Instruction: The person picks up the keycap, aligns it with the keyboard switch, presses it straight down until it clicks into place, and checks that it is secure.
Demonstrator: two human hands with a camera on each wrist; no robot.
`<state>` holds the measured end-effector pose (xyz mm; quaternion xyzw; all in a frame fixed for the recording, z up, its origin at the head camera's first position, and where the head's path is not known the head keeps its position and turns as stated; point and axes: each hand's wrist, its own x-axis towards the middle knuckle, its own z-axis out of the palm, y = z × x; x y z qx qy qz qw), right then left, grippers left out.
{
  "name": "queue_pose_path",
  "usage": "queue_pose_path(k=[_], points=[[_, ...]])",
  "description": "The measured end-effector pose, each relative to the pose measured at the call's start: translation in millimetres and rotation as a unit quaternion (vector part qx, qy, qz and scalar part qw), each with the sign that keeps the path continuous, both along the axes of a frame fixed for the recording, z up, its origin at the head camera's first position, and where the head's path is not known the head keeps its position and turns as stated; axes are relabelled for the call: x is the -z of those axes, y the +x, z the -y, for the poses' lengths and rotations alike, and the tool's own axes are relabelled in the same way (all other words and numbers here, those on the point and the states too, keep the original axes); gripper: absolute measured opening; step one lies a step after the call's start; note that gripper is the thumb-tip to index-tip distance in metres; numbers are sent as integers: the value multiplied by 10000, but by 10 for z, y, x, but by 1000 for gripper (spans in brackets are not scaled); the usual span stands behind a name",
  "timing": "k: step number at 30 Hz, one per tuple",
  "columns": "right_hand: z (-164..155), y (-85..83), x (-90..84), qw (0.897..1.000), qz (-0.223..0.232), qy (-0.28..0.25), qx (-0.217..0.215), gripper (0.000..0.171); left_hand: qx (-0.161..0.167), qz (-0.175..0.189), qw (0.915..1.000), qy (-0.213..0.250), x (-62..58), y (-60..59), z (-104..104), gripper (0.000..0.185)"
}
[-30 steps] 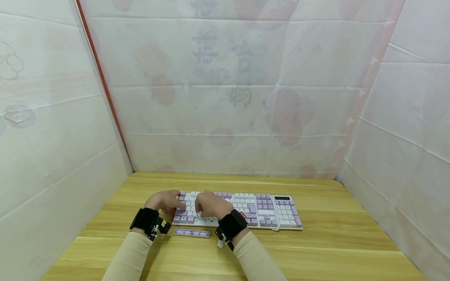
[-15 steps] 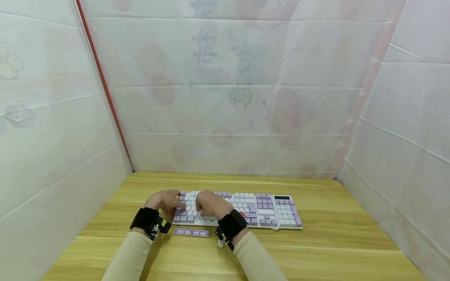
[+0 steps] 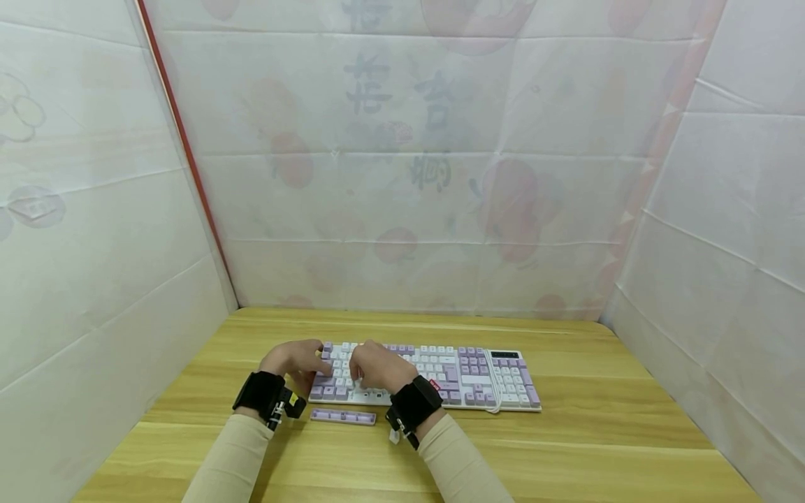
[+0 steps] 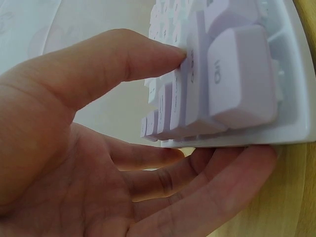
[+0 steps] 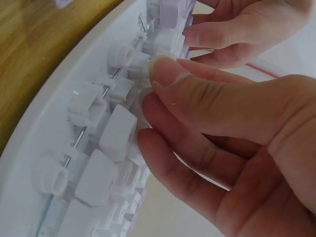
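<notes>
Wooden table (image 3: 597, 447), left hand (image 3: 292, 360) gripping keyboard (image 3: 446, 374), right hand (image 3: 380, 367) at half-hidden keys (image 5: 118, 133), cannot tell if pinching

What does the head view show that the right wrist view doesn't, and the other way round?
Only the head view: a white cable lying across the keyboard, and black wrist straps.

Only the right wrist view: a thin metal wire running near the keyboard's front edge, among bare white mounts.

Both: the keyboard, left hand, right hand and wooden table.
</notes>
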<state>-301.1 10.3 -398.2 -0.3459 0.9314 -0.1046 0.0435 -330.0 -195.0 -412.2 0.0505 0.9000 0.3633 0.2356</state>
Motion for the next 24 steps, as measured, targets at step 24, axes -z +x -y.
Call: queue_pose_path(k=[24], points=[[28,34,4,9998,-181,-53,109,26,-31,36,9999,106,-11,17,-5,63]])
